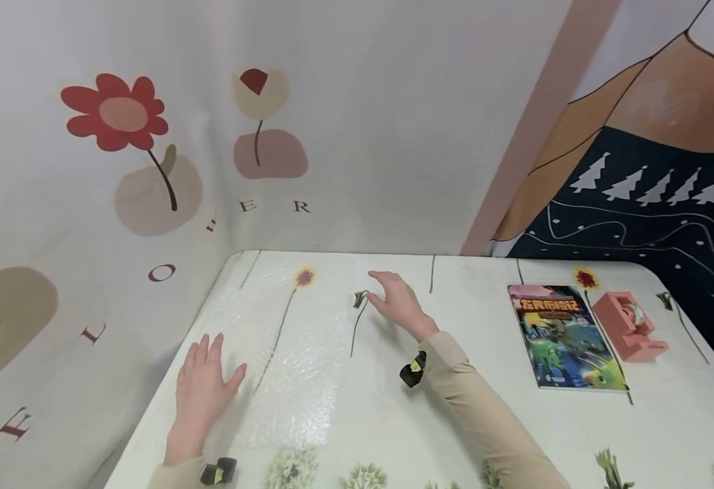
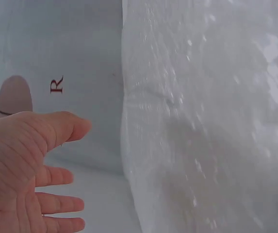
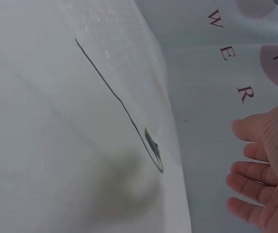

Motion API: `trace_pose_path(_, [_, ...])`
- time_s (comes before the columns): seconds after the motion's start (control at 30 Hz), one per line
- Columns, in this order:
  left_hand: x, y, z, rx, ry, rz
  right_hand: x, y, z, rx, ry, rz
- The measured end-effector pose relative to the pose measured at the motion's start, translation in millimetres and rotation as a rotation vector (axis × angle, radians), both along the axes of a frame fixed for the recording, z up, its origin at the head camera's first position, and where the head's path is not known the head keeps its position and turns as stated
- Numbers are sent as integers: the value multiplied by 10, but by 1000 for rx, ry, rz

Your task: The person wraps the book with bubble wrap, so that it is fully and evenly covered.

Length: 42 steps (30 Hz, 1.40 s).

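Note:
A clear, glossy sheet of bumpy plastic (image 1: 308, 380), looking like bubble wrap, lies spread on the left half of the table in the head view. My left hand (image 1: 201, 390) is at the sheet's left side, fingers spread and nothing held. In the left wrist view the plastic (image 2: 202, 116) fills the right half, apart from the left hand's thumb (image 2: 66, 126). Just past the sheet's far right part, my right hand (image 1: 398, 302) hovers with relaxed, slightly bent fingers and no object in it. The right wrist view shows these fingers (image 3: 255, 182) apart from each other.
To the right lies a colourful book (image 1: 567, 339) with cartoon dinosaurs on its cover. Beside it stands a pink tape dispenser (image 1: 628, 326) with a roll in it. The white tablecloth (image 1: 455, 312) has printed flowers. A flower-printed curtain (image 1: 363, 136) hangs behind the table.

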<state>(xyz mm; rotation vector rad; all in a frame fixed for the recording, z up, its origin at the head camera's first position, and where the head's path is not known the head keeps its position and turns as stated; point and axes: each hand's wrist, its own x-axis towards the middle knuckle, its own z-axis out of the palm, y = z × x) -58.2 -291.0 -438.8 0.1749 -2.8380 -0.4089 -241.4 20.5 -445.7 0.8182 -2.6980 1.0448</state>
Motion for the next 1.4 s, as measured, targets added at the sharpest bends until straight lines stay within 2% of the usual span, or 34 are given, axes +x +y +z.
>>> trace_pose_path(0.33, [267,-214,-80,23,-105,81,-29,-382,-113,17,-172,17])
trace_pose_path(0.5, [398,-279,-82,53,-167,151,-86,-515,-168,25,-183,-18])
trace_pose_path(0.67, [482,-342,-92,91,-253,228,-150,-602,-233,37,-196,-81])
trace_pose_path(0.83, [544,-432,-131,140,-300,339,-206,-666,-286,29,-198,-103])
trace_pose_path(1.03, [571,-519,-143,179,-284,461,-257,-729,-313,-2,-214,-99])
trace_pose_path(1.2, [566,-548,-128,218,-300,522,-289,-772,-293,23,-215,-143])
trace_pose_path(1.4, [579,-594,-128,230,-309,542,-341,-850,-310,34,-271,-201])
